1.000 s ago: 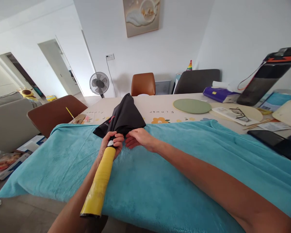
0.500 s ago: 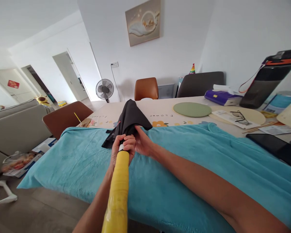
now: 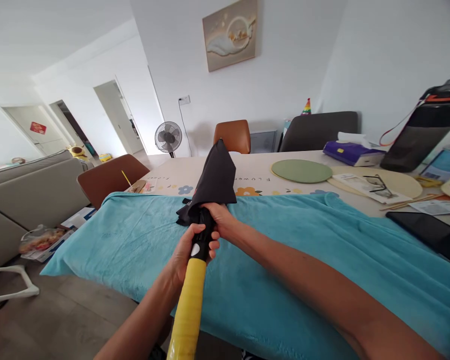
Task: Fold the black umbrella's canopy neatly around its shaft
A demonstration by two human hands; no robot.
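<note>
A black umbrella with a yellow-wrapped handle points away from me, its canopy folded down and loose over the shaft. My left hand is wrapped around the black shaft just above the handle, beside a white oval button. At the canopy's lower edge, my right hand grips the black fabric, thumb side up; some of its fingers are hidden under the cloth. A strap end and loose fabric stick out on the left. Below lies a turquoise blanket over the table's near side.
On the table, a green round mat, purple tissue box, glasses, dark tablet and tall bottle sit to the right. Chairs stand around it; a fan is behind.
The left hand's grip has loosened slightly, showing more black shaft and the button. The canopy stands narrower and straighter, with the right hand still at its edge. The view has shifted slightly left.
</note>
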